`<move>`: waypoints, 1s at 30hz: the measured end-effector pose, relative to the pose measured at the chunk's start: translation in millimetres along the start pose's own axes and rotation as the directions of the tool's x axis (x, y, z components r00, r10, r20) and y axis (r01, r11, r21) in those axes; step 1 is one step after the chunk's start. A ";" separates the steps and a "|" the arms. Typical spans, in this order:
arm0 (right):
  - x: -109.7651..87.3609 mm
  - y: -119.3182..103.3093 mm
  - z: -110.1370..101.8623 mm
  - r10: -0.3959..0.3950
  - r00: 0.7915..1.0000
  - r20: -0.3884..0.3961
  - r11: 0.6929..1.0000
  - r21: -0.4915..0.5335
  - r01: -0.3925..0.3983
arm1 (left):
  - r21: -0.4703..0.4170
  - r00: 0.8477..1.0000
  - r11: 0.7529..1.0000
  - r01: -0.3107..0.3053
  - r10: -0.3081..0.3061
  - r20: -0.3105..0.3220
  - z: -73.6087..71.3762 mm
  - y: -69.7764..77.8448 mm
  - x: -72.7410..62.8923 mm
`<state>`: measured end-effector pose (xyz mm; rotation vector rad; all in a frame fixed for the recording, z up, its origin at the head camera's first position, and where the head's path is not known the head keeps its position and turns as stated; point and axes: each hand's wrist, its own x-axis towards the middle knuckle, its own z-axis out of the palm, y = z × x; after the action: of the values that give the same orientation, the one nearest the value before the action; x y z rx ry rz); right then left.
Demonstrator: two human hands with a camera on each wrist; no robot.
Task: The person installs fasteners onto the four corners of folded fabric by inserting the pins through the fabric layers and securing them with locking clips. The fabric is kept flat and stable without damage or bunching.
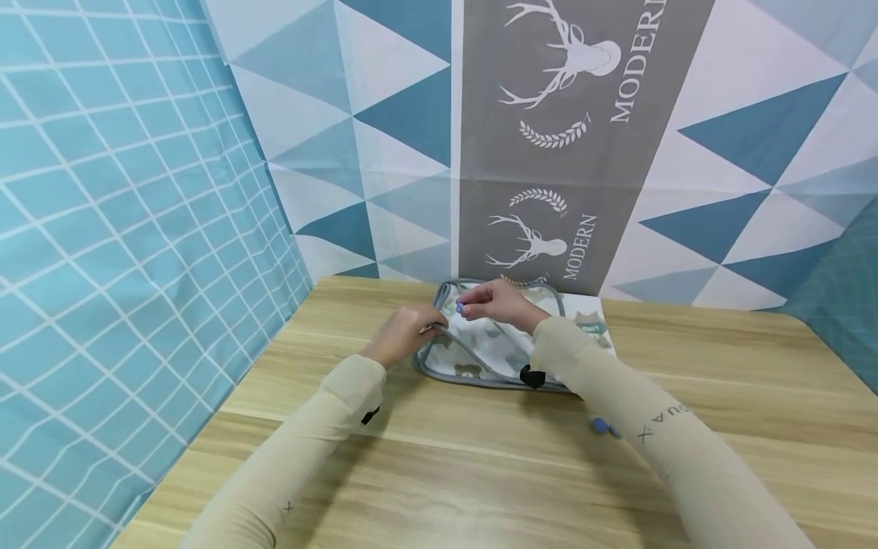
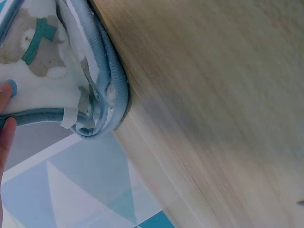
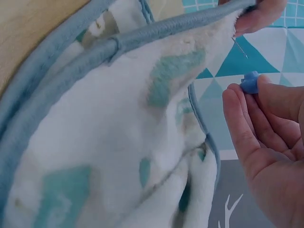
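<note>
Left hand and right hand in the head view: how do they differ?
The left hand pinches the grey edging of the patterned cloth; the right hand pinches a small blue piece. The left hand is at the cloth's left side; the right hand appears over it. Both have cream sleeves.

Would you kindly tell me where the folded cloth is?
In the head view, the cloth lies far back on the table, right of the left hand, which pinches its edge.

White patterned cloth, blue piece, wood-grained table
</note>
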<state>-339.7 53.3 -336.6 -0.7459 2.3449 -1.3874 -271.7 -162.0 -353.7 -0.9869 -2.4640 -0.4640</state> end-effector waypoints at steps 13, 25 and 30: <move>0.9 0.9 9.9 0.008 1.000 0.006 0.999 0.036 -0.008 | -0.019 1.000 1.000 0.010 -0.010 -0.009 1.9 1.7 -3.3; 1.7 -2.9 13.0 0.021 1.000 -0.001 0.999 0.030 -0.021 | -0.012 1.000 1.000 -0.002 0.002 -0.017 2.0 1.3 -2.8; 2.9 -2.7 12.4 0.016 1.000 -0.004 0.999 0.033 -0.016 | -0.007 1.000 1.000 -0.008 0.008 -0.011 1.6 1.4 -1.0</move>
<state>-335.0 41.7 -340.3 -0.7139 2.3199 -1.4185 -270.5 -160.9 -355.4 -0.9943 -2.4497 -0.4743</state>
